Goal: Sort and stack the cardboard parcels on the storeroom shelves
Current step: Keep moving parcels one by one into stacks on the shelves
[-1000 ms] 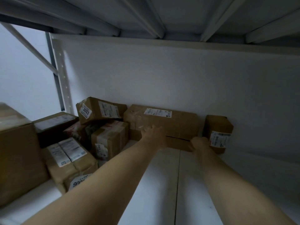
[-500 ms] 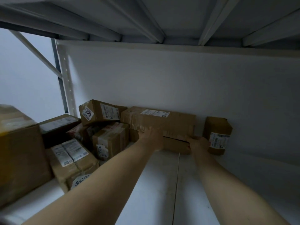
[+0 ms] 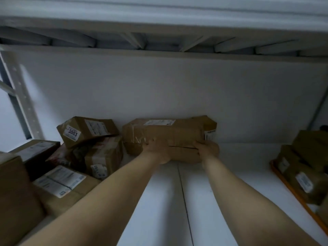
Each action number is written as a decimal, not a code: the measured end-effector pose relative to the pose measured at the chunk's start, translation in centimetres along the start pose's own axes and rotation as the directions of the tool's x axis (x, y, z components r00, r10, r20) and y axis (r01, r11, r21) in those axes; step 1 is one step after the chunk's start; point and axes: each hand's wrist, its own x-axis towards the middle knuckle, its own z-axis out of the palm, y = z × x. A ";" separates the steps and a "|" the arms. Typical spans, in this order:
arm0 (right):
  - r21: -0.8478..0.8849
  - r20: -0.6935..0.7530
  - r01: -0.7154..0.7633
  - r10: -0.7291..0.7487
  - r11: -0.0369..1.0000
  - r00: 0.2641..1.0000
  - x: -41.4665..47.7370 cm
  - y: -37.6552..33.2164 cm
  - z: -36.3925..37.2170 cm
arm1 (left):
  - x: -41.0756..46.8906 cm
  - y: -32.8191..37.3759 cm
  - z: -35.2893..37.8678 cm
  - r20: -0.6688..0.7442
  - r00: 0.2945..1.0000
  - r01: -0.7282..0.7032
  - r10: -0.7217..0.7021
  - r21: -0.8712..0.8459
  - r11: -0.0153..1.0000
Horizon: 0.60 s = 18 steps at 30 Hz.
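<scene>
My left hand (image 3: 156,150) and right hand (image 3: 207,150) gripped the long brown cardboard parcel (image 3: 166,133), fingers (image 3: 152,142) curled. It sat on the white shelf board (image 3: 165,201), against the white wall (image 3: 159,86).

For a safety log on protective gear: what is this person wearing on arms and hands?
The left forearm and right forearm are bare to the picture's edge, no sleeves showing. The left hand and right hand have no gloves; no watch, bracelet or ring can be made out.

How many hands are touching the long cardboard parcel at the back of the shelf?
2. The left hand holds the long parcel at its front, near the middle; the right hand holds its front right corner. Neither is hidden.
</scene>
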 end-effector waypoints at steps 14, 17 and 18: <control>0.025 -0.293 -0.085 0.089 0.996 0.952 -13.8 1.3 -6.6 | -9.6 -0.2 1.1 0.033 0.954 -0.297 0.297 -0.011 0.955; 0.029 -0.367 -0.102 0.105 0.994 0.924 -15.4 0.8 -8.7 | -11.4 0.3 1.4 0.041 0.946 -0.322 0.322 -0.002 0.947; 0.034 -0.393 -0.100 0.105 0.994 0.913 -15.6 0.8 -9.4 | -11.7 0.4 1.5 0.042 0.944 -0.326 0.326 0.000 0.945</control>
